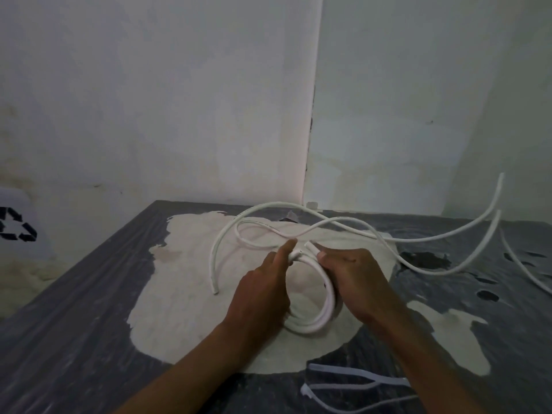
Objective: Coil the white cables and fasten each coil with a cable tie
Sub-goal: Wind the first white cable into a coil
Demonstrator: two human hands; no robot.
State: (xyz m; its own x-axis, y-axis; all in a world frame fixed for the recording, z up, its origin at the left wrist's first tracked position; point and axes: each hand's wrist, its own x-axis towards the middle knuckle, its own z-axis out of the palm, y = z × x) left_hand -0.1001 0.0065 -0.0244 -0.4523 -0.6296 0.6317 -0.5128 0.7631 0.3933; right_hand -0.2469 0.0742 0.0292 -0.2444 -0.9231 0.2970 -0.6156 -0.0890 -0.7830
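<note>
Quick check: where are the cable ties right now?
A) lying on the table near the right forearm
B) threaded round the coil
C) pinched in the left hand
A: the cable ties lie loose on the table near the right forearm, while both hands hold the coil.

A white cable coil [318, 306] of several loops stands upright at the scene's centre. Loose white cables [298, 222] loop beyond it and trail right. Translucent cable ties [352, 380] lie near, right of centre.

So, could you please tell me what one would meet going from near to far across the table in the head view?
Cable ties at the near edge → the coil of white cable → the left hand and right hand gripping it → loose white cables → the wall corner.
</note>
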